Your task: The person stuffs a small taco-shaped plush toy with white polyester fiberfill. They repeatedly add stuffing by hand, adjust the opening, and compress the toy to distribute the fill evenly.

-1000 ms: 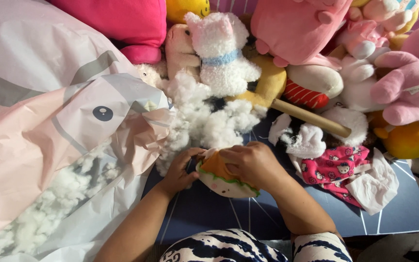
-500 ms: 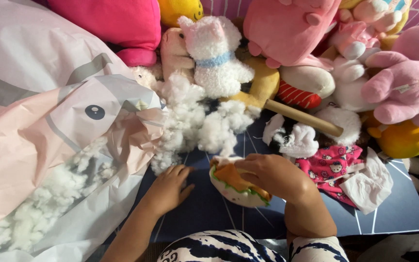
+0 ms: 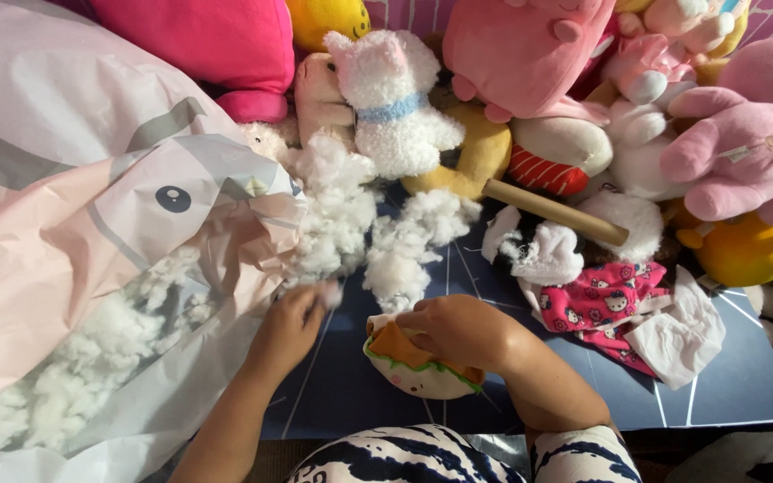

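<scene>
From the head camera, the right hand (image 3: 462,331) grips a burger-shaped plush (image 3: 413,367) resting on the dark blue mat (image 3: 351,394). The left hand (image 3: 290,324), fingers loosely curled, pinches white stuffing (image 3: 342,224) at the mouth of a pink plastic bag (image 3: 118,233). Plush toys (image 3: 395,98) crowd behind.
</scene>
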